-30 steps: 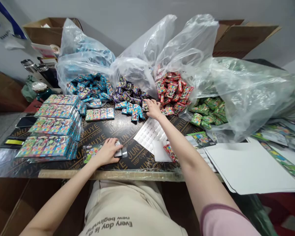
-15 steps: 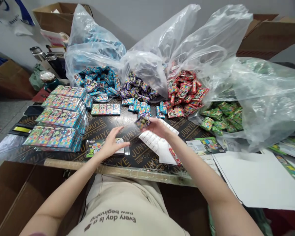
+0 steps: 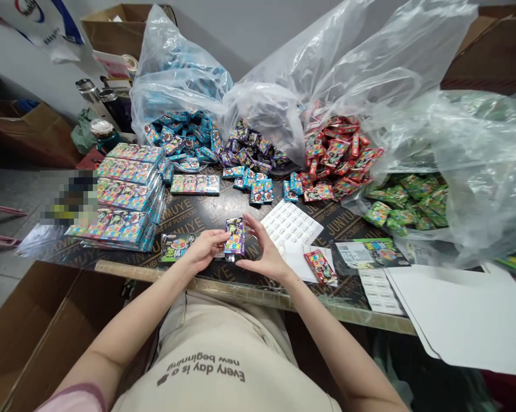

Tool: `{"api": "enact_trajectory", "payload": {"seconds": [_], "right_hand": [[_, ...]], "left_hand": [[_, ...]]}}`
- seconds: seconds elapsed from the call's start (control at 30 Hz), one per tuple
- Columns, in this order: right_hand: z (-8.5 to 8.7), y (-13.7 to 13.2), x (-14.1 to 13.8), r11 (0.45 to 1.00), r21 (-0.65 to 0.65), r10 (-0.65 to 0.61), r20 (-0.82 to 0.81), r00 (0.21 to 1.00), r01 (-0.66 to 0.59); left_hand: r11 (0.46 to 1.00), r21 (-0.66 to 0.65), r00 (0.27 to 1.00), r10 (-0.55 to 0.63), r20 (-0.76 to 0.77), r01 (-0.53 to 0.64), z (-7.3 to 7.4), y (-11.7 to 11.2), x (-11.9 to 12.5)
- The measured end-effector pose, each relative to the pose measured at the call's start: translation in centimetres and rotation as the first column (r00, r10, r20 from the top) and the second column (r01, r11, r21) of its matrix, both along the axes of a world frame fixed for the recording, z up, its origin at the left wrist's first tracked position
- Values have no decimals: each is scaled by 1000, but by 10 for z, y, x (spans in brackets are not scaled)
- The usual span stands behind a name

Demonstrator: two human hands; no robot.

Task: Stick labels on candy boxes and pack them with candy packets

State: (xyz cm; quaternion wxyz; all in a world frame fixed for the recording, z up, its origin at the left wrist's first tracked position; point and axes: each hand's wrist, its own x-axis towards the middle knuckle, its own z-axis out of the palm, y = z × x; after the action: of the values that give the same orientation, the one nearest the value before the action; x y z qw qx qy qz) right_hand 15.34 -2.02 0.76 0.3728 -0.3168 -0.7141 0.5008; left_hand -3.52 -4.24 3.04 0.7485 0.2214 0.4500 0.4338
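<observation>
My left hand (image 3: pixel 205 250) is closed on a small purple candy packet (image 3: pixel 235 236), its fingers pinching the packet's left side. Just right of it, my right hand (image 3: pixel 268 254) curves open, thumb and fingers apart around the packet's right side. Whether a fingertip touches it I cannot tell. Under my left hand lies a flat dark printed pack (image 3: pixel 174 246), partly covered. A red packet (image 3: pixel 321 266) rests on white paper right of my right hand, close to a sheet of labels (image 3: pixel 292 224).
Piles of blue (image 3: pixel 193 134), purple (image 3: pixel 251 150), red (image 3: pixel 341 151) and green packets (image 3: pixel 408 200) spill from clear plastic bags. Stacked wrapped packs (image 3: pixel 124 189) stand at left, beside a four-packet row (image 3: pixel 195 185). White sheets (image 3: pixel 464 320) overhang the front edge at right.
My right hand has brought the purple packet down and left to my left hand, which now grips it. The right fingers have opened. The view has shifted slightly.
</observation>
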Motion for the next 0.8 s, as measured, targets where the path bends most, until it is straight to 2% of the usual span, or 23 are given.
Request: {"api": "enact_trajectory", "payload": {"seconds": [0.07, 0.13, 0.23, 0.3, 0.37, 0.5, 0.6, 0.67, 0.7, 0.77, 0.8], "right_hand": [[3, -5, -6, 997, 74, -6, -29, 1000, 8], [8, -8, -11, 991, 128, -43, -6, 999, 43], [18, -9, -13, 966, 251, -107, 174, 979, 61], [22, -10, -13, 949, 316, -115, 298, 948, 15], [24, -12, -12, 936, 351, -104, 355, 929, -29], [21, -13, -12, 923, 382, -96, 319, 943, -35], [15, -11, -9, 915, 403, -144, 321, 936, 3], [8, -7, -4, 889, 455, -226, 347, 910, 47], [4, -6, -1, 871, 485, -275, 366, 889, 70], [-6, -3, 4, 839, 533, -363, 407, 838, 104], [-12, -3, 6, 831, 545, -387, 429, 816, 108]], "left_hand": [[998, -5, 997, -58, 41, 58, -1, -3, 1], [998, 25, 998, -65, 18, 64, -2, -7, 2], [995, 97, 998, 7, -70, 0, -1, -11, 2], [993, 113, 991, 30, -134, -15, -1, -13, 1], [995, 96, 985, 17, -173, -1, 0, -14, 0], [997, 75, 990, -6, -139, 17, -3, -12, -2], [986, 140, 964, -55, -258, 94, -7, -9, -9], [948, 275, 874, -9, -485, 163, -12, -6, -19], [905, 355, 781, 42, -623, 234, -15, -5, -25], [778, 418, 507, 149, -849, 470, -22, -4, -38], [710, 372, 360, 177, -916, 598, -26, -4, -44]]}}
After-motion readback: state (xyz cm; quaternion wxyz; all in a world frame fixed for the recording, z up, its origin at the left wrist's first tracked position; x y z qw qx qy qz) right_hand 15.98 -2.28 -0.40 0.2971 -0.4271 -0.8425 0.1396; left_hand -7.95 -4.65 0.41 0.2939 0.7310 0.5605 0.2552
